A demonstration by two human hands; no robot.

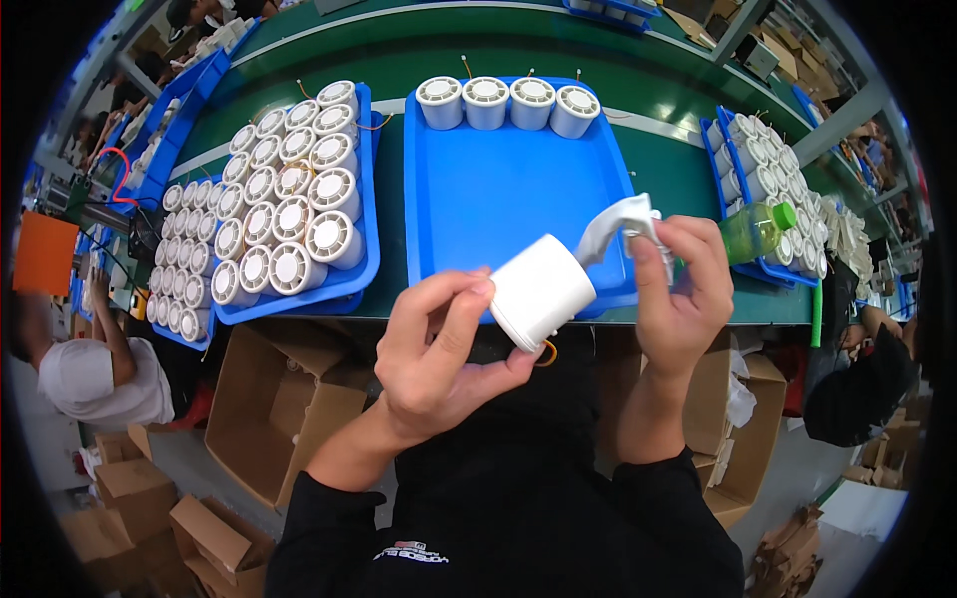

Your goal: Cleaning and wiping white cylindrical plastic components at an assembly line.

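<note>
My left hand (pixel 434 349) grips a white cylindrical housing (pixel 543 291), tilted, with a short orange wire at its lower end. Pinched in the fingers of my right hand (pixel 686 289) is a crumpled whitish cloth (pixel 620 225), its loose end hanging close to the housing's upper edge. Both hands are over the near edge of a blue tray (pixel 508 199). Along that tray's far side stands a row of several similar white housings (pixel 485 98) with vented round tops and thin wires.
To the left, blue trays (pixel 371 229) hold many white housings (pixel 291 217). A green-capped bottle (pixel 755 231) stands by more filled trays (pixel 763 164) at right. Cardboard boxes (pixel 269 399) sit below the green table (pixel 658 154). A person in a light shirt (pixel 110 379) is at far left, another in black (pixel 862 384) at right.
</note>
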